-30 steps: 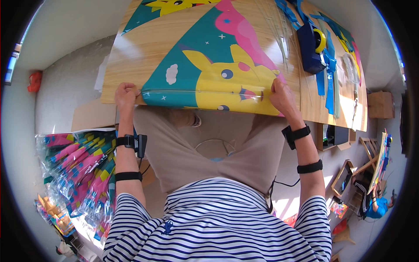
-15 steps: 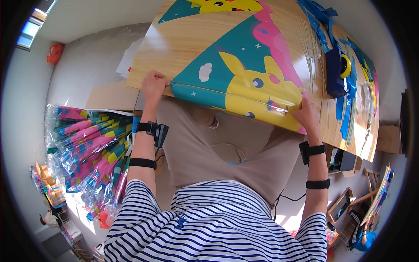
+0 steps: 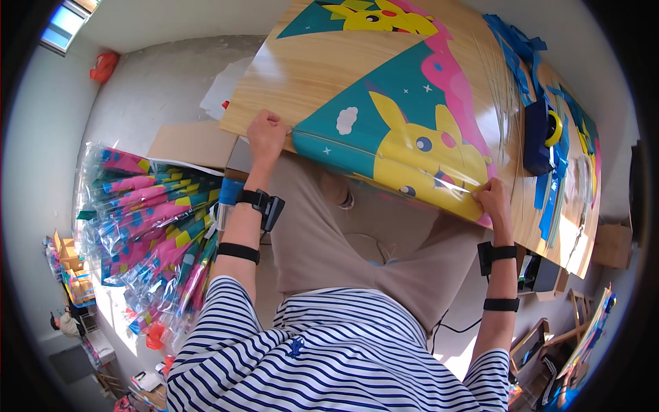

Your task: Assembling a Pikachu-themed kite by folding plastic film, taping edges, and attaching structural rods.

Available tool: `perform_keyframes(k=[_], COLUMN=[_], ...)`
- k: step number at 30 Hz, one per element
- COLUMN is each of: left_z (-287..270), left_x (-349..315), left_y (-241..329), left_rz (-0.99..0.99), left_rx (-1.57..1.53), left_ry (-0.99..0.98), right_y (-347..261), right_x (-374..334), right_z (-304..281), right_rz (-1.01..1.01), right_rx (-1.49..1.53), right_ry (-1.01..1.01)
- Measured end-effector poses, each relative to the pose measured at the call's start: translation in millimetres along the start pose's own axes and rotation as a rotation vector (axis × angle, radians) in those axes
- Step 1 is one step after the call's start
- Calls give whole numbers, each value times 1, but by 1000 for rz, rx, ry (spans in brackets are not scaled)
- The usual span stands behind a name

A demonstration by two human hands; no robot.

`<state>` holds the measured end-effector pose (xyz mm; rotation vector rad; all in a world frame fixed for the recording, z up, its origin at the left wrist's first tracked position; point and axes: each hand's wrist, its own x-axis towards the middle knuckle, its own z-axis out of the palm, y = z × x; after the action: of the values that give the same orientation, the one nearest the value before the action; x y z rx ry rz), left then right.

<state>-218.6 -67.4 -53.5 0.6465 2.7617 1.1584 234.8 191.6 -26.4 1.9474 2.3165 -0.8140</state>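
The sheet point(image 3: 412, 130) lies on the bench point(image 3: 268, 75), its near side reaching past the edge. The right hand's point(image 3: 489, 196) grip pinches its right edge; the left hand point(image 3: 268, 134) curls at the left corner, its hold unclear. Rods point(image 3: 495, 75), a tape dispenser point(image 3: 537, 141) and blue strips point(image 3: 542, 199) crowd the right. Wrapped bundles point(image 3: 144, 226) lie left. A blue emblem point(image 3: 296, 347) marks the shirt point(image 3: 357, 343).
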Motion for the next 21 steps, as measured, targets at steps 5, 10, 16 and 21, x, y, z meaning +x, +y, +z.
perform_keyframes(k=[5,10,16,21], left_z=[2,-20,-40,-45], left_x=[4,-13,-63,-69], left_y=[-11,-5,10,12], left_rz=[39,142,729,807], left_rx=[43,-221,244,343], left_ry=[111,37,-192,-332], right_y=[3,-2,2,15], right_x=[1,-2,-1,0], right_z=[5,0,1,4], right_rz=[-108,-49,-33,-73], right_rx=[32,63,74,118], right_ry=[105,46,6,-10])
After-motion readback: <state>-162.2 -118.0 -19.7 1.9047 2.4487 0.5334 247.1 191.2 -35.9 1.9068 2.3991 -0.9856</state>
